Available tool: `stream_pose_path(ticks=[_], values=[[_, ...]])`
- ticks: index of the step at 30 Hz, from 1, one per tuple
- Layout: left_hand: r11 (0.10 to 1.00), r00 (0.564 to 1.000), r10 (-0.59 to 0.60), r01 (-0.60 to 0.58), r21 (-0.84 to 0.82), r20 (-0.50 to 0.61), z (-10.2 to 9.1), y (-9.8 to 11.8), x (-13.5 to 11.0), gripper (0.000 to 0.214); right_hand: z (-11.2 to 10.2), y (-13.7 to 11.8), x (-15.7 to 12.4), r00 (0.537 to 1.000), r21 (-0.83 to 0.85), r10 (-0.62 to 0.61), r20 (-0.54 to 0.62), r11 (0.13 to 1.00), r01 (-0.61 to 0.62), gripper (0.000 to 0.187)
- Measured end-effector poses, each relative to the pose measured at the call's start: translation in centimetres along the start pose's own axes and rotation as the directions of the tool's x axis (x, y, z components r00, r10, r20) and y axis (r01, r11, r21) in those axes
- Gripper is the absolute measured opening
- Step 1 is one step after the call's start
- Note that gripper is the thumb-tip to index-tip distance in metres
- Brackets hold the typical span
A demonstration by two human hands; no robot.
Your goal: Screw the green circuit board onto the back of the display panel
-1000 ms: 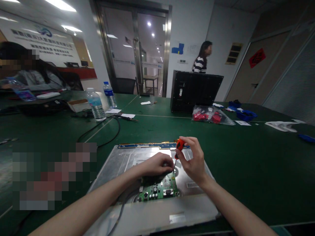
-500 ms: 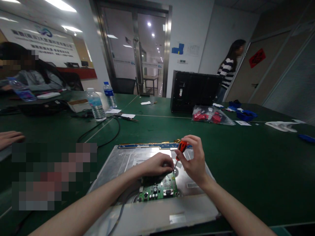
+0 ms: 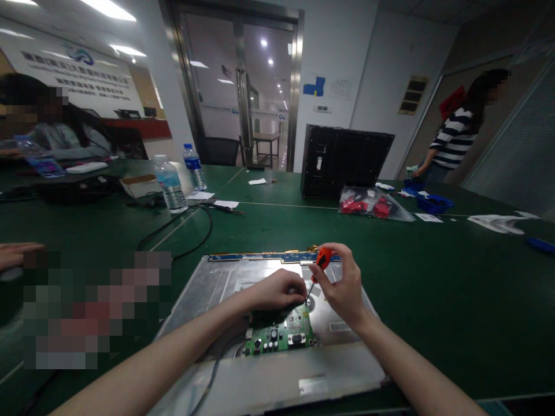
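Head view: our two hands meet over a metal panel [image 3: 208,286] lying on the green table [image 3: 455,300].
Screwdriver grip: our right hand [image 3: 346,286] has thumb and fingers closed on the orange-and-black handle of the screwdriver [image 3: 322,259], its shaft slanting down to the left.
Beside the tip: our left hand [image 3: 281,287] is curled, thumb and fingers together; whether it pinches anything, we cannot tell.
Green board: the circuit board [image 3: 280,334] sits on the panel, partly hidden under our left hand; the tip reaches its upper right corner.
Step in hand: we judge it screw work at that corner, tightening or loosening unclear.
Next move: turning would call for a straighter shaft and steady pressure, lest the tip skid onto components.
Panel edges: a blue strip board [image 3: 251,257] lines the far edge; a grey cable [image 3: 211,381] crosses near left.
Elbow room: more to the right; leftward, a black cable [image 3: 210,228] and another person's hand [image 3: 17,253] limit us.
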State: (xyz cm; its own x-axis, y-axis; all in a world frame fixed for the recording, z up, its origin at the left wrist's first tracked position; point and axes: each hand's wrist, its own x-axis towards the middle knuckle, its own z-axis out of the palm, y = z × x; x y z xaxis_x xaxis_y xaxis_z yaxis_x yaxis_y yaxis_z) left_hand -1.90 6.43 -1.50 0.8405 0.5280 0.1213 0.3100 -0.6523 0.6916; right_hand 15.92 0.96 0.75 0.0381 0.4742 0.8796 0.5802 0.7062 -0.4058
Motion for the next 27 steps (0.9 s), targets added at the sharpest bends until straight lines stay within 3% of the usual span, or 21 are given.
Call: stream_pose_path(ticks=[10,22,27], values=[[1.000,1.000,-0.013,0.013,-0.018,-0.001,0.1,-0.1,0.0,0.007,-0.2,-0.4,0.1,1.000,0.029,-0.019,0.014,0.999,0.019,0.027],[1.000,1.000,0.002,-0.002,-0.008,0.002,0.0,0.1,-0.1,0.008,0.3,-0.2,-0.5,0.994,0.153,0.113,0.006,0.982,-0.112,0.027],[1.000,1.000,-0.005,0.005,0.002,0.009,0.1,0.0,0.0,0.009,0.4,-0.2,-0.8,0.991,0.190,0.126,0.053,0.973,-0.133,0.026]])
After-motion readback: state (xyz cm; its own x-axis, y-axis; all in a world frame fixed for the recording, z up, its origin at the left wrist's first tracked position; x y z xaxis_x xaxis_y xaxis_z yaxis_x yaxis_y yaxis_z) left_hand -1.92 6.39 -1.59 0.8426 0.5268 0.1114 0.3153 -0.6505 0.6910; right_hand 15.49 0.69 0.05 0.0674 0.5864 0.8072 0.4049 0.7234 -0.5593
